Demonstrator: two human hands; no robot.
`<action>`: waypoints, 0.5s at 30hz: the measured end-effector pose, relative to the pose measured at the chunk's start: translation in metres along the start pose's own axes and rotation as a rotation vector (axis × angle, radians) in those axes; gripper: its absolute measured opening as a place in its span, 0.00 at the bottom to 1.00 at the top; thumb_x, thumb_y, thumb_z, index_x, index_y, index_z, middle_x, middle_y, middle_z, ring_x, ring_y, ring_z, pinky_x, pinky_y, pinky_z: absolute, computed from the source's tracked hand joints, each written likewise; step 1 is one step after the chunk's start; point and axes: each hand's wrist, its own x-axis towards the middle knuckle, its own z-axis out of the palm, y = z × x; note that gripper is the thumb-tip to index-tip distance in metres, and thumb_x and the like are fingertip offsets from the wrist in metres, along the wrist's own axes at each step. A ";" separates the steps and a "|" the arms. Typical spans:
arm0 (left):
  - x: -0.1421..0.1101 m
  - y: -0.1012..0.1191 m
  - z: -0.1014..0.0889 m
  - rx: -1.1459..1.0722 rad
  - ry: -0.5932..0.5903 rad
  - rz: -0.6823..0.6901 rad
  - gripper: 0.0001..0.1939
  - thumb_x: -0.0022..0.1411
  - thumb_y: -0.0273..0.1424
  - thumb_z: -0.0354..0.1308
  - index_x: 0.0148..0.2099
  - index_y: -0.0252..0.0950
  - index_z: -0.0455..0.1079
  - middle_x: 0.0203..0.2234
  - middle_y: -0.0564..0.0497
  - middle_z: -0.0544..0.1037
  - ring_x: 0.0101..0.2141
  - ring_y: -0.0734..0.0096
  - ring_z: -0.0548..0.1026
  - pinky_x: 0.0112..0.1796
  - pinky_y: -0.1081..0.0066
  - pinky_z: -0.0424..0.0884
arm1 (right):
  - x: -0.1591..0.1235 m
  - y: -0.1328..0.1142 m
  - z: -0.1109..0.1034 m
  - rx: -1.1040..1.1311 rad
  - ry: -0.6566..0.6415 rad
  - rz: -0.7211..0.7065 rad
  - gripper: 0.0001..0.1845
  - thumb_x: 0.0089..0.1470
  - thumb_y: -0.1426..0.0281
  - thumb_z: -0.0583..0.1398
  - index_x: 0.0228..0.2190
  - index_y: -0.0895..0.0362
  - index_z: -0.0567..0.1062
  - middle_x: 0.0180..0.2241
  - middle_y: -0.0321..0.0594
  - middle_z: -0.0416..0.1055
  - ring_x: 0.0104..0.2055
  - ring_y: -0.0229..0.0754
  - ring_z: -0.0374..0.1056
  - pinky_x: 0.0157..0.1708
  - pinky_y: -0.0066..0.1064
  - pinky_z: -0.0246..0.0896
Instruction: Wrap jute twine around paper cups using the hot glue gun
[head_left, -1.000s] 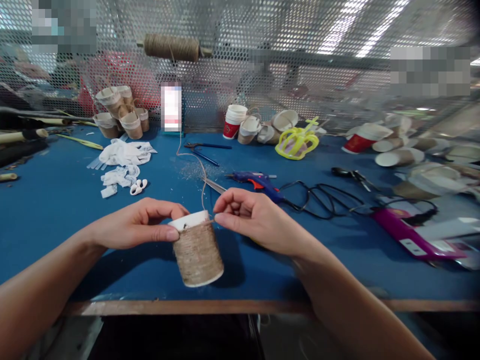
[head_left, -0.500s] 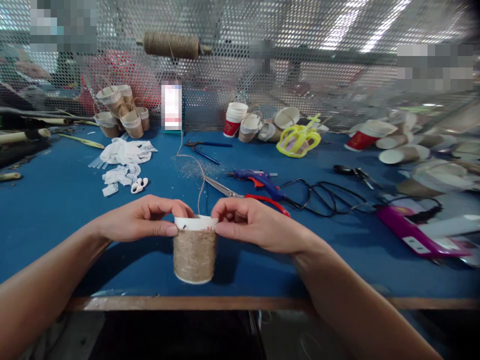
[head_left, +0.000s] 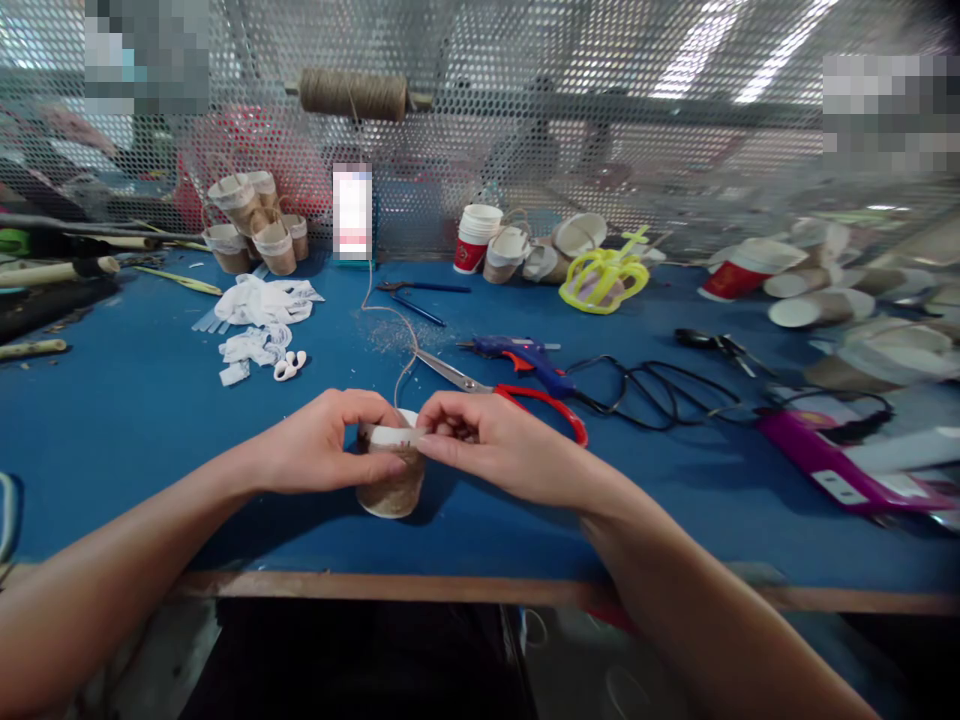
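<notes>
A paper cup [head_left: 392, 492] wrapped in brown twine, with a bare white rim, is near the front of the blue table [head_left: 315, 540]. My left hand [head_left: 337, 440] is closed around its left side, thumb across the front and fingers behind the rim. Pinched at the right of the rim is my right hand [head_left: 480, 440], its fingertips partly hidden. A strand of twine [head_left: 405, 375] runs from the cup to the back of the table. Just beyond my right hand lie red-handled scissors [head_left: 465, 384] and a blue glue gun [head_left: 517, 355].
A twine spool [head_left: 352, 95] hangs on the perforated screen. Wrapped cups [head_left: 274, 247] stack back left, near white lace [head_left: 266, 300]. Pliers [head_left: 420, 288], red paper cups [head_left: 474, 250] and a yellow basket-like frame [head_left: 604, 282] lie behind. Cables [head_left: 645, 390] and a purple power strip [head_left: 832, 470] lie right.
The cup has moved up and away from the table's front edge. My left hand has shifted right, its thumb now across the cup's front. My right hand still pinches at the rim.
</notes>
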 end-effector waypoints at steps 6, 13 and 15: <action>0.000 -0.006 0.000 -0.286 -0.031 -0.098 0.10 0.53 0.34 0.56 0.33 0.31 0.68 0.30 0.50 0.73 0.30 0.70 0.69 0.32 0.73 0.65 | 0.000 -0.001 0.000 0.027 0.045 0.030 0.13 0.52 0.64 0.54 0.38 0.58 0.68 0.21 0.29 0.56 0.23 0.31 0.53 0.23 0.24 0.50; 0.001 -0.008 0.002 -0.485 -0.072 -0.118 0.07 0.51 0.30 0.58 0.30 0.31 0.66 0.33 0.48 0.72 0.32 0.70 0.69 0.33 0.72 0.64 | -0.002 0.000 0.000 0.011 0.039 0.015 0.11 0.52 0.63 0.54 0.30 0.59 0.69 0.23 0.32 0.61 0.25 0.31 0.55 0.25 0.24 0.53; 0.001 -0.008 0.003 -0.453 -0.072 -0.115 0.07 0.51 0.31 0.57 0.31 0.32 0.66 0.32 0.48 0.72 0.32 0.69 0.69 0.33 0.72 0.64 | -0.002 0.000 0.000 -0.010 0.042 0.018 0.11 0.52 0.63 0.54 0.29 0.59 0.68 0.23 0.31 0.61 0.24 0.31 0.55 0.24 0.23 0.52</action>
